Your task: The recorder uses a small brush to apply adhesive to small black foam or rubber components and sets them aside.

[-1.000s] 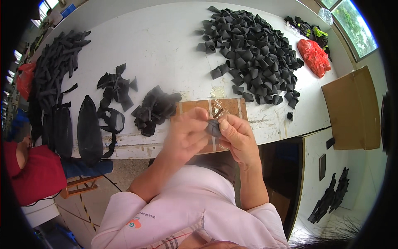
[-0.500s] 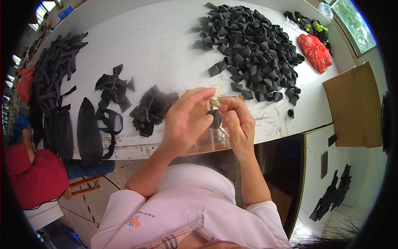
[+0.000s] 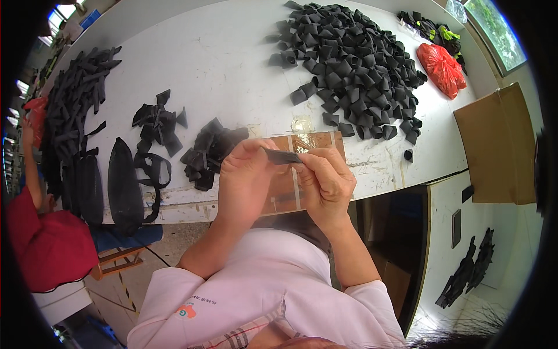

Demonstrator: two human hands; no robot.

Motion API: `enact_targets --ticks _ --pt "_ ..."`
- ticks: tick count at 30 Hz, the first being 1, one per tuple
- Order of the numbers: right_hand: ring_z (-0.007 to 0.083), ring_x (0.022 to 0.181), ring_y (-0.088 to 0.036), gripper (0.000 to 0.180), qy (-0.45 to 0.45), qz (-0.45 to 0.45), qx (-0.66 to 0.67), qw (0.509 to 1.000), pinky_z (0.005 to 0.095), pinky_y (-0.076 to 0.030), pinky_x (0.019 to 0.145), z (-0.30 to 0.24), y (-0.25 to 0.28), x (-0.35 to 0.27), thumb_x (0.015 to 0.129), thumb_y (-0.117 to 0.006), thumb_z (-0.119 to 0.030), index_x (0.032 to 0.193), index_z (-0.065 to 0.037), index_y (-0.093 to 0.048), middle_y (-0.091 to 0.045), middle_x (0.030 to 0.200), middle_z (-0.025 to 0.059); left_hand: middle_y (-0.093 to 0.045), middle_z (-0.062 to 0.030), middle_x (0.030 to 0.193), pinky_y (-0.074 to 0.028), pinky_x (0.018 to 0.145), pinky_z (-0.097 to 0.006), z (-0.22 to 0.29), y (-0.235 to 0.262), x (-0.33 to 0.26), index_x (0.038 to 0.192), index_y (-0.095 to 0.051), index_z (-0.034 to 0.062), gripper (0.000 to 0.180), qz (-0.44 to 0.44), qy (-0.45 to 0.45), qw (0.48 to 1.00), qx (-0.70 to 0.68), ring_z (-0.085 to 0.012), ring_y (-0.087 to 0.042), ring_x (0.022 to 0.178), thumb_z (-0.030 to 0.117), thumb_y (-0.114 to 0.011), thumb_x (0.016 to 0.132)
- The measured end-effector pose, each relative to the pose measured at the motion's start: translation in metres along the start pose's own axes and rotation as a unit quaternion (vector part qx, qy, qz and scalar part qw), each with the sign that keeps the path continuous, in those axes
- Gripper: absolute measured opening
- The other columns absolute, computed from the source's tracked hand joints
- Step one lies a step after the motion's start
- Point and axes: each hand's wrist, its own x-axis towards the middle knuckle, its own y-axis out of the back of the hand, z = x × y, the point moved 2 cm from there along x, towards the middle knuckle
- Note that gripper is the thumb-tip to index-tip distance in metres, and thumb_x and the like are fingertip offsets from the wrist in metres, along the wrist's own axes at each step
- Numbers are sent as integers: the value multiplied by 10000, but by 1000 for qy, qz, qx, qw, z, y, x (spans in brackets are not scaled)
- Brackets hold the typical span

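A small black fabric strip (image 3: 283, 157) is stretched sideways between my two hands, above the table's near edge. My left hand (image 3: 244, 177) pinches its left end with thumb and fingers. The other end is gripped by my right hand (image 3: 327, 183), its fingers curled. Below them lies a brown board (image 3: 281, 195) crossed by clear tape, partly hidden by my hands. Close to my left hand is a heap of flat black fabric pieces (image 3: 212, 148). A large mound of folded black fabric loops (image 3: 354, 70) covers the far right of the table.
Left on the table are a smaller black cluster (image 3: 160, 125), a pile of black strips (image 3: 81, 84) and black pouches (image 3: 125, 186). A red plastic bag (image 3: 443, 71) and a cardboard box (image 3: 497, 145) stand right. A co-worker in red (image 3: 55, 250) sits at left.
The black piece, bunched up between my fingers before, is now drawn out flat between both hands. My left hand has shifted slightly left. The co-worker's arm now reaches up toward a red bag.
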Motion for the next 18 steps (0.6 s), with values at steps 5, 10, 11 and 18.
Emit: enact_targets --ticks 5,10,11,18 --pt "214 588 -498 146 29 14 -34 999 295 -391 493 6 -5 -3 659 -633 30 798 11 -593 -540 704 88 -537 -70 924 -396 828 -284 4 1 2 925 -550 17 102 -16 -28 989 146 -148 -501 881 57 -518 837" --pt "198 589 -502 159 21 -12 -47 999 282 -398 490 2 0 0 661 -636 25 813 -12 -612 -541 701 77 -579 -36 769 -449 650 -188 2 11 5 884 -566 -20 133 -6 26 898 438 -56 -526 685 96 -582 822" --pt "194 584 -496 143 28 -5 -59 998 275 -389 483 2 0 -2 666 -638 21 802 -12 -608 -536 694 75 -574 -27 735 -447 618 -187 0 12 4 869 -564 -17 133 -15 37 883 467 -50 -522 661 108 -578 827" --pt "63 524 -426 157 -258 30 409 875 189 -321 452 24 22 22 875 -499 -129 831 2 -573 -522 696 16 -557 -8 644 -411 515 -196 9 50 13 827 -557 -2 66 128 -141 820 539 -43 -499 570 62 -546 814"
